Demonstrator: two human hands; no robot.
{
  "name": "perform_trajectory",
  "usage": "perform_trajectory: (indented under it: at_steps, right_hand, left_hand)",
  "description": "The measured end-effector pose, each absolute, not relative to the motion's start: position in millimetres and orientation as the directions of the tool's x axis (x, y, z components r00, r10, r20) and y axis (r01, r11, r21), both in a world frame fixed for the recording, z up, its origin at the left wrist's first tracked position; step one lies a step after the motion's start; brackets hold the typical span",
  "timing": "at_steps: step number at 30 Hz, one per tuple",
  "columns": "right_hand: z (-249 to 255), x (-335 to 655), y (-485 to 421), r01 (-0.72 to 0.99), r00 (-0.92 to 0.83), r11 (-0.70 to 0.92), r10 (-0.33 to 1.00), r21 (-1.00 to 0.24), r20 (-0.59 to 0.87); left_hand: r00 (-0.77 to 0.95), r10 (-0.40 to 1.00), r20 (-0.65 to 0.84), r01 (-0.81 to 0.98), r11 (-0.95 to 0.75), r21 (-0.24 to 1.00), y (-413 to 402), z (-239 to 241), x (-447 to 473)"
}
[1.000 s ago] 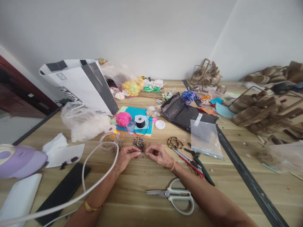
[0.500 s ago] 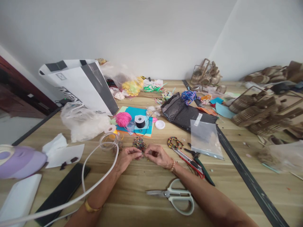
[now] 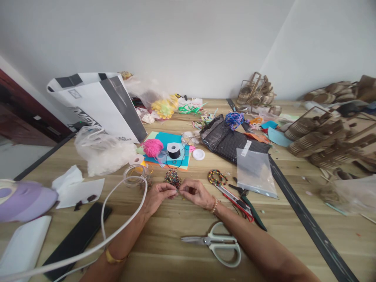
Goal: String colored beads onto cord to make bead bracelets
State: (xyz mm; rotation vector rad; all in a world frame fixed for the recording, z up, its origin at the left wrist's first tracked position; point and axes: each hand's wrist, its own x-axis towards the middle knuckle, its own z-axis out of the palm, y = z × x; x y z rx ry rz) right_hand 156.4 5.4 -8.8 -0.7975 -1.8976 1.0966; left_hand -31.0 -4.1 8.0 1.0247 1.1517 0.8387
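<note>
My left hand (image 3: 160,197) and my right hand (image 3: 197,193) meet at the fingertips over the wooden table. Each is closed in a pinch; what lies between the fingers is too small to make out. Just beyond the fingertips lies a heap of small multicoloured beads (image 3: 172,178). Behind it a spool of black cord (image 3: 173,151) stands on blue paper (image 3: 184,161), its loose cord looping around it. To the right of my right hand rest beaded bracelets (image 3: 216,178). Scissors (image 3: 214,241) lie nearer me, beside my right forearm.
A red utility knife (image 3: 235,201) and dark-handled pliers (image 3: 252,211) lie right of my hands. A white cable (image 3: 123,225) arches over my left forearm. Pink yarn (image 3: 153,148), a black bubble mailer (image 3: 226,141), a clear bag (image 3: 255,172) and small woven baskets (image 3: 311,137) stand further out.
Almost nothing differs. Both hands keep the same pinched pose over the same spot, and the objects on the table have not moved.
</note>
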Motion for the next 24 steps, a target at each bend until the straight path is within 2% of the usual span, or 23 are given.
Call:
perform_trajectory:
  at_steps: [16,24]
  right_hand:
    - [-7.1,156.6,4.7,0.1,-0.511,0.426,0.797,-0.899,0.321]
    - [-7.6,155.8,4.7,0.096,-0.513,0.441,0.79,-0.892,0.335]
  left_hand:
    - [0.24,0.918,-0.316,-0.064,0.34,0.938,-3.5,-0.7,-32.0]
    - [0.255,0.923,-0.29,0.006,0.298,0.955,-3.8,3.5,-31.1]
